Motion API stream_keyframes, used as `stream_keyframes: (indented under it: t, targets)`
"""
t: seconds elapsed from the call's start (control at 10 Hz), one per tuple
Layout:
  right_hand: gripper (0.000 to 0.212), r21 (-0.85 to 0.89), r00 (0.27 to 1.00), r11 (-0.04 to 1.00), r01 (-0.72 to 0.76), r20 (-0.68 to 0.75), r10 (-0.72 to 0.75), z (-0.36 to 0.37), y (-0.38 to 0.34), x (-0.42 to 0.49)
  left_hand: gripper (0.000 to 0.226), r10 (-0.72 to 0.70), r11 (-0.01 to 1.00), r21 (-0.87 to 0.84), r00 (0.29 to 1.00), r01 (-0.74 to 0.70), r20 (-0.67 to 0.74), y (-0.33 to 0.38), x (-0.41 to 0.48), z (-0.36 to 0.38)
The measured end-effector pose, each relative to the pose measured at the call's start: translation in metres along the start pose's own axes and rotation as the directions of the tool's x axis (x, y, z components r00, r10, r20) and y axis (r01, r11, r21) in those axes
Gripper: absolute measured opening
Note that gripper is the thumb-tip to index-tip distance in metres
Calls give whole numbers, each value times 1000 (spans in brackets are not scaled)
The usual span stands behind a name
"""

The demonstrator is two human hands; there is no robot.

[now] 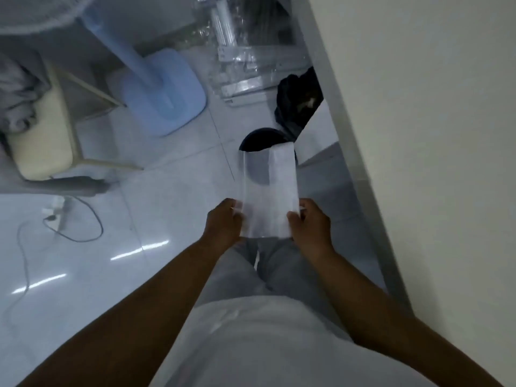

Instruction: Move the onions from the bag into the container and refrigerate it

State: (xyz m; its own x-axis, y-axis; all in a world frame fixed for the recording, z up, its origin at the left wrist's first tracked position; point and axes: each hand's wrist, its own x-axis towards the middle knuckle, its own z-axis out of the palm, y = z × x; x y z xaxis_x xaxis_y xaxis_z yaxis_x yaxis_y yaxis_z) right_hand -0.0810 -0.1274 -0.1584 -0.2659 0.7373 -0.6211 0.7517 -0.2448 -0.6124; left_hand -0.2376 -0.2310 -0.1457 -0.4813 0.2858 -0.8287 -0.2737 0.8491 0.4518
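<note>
A flat, translucent white plastic bag point(268, 191) is stretched out in front of me at waist height. My left hand point(223, 222) pinches its near left edge and my right hand point(310, 223) grips its near right edge. The bag looks empty and its far end hangs over a round dark bin point(261, 138) on the floor. No onions or container are in view.
A white wall or door point(418, 135) runs along the right. A black bag point(298, 99) lies by the bin. A pale blue fan base point(164, 93), a chair with a cream cushion point(42, 141) and a power strip with cables point(55, 216) stand on the tiled floor at left.
</note>
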Motion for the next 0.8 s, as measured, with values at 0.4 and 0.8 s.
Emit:
stream_keyframes:
  t: [0.4, 0.8]
  targets:
    - [27, -67, 863, 878, -474, 166, 478, 132, 98, 199, 33, -200, 979, 43, 975, 197, 93, -59, 240, 61]
    - [5, 184, 851, 831, -525, 144, 506, 183, 144, 293, 9, -58, 979, 200, 997, 45, 60, -78, 366, 80]
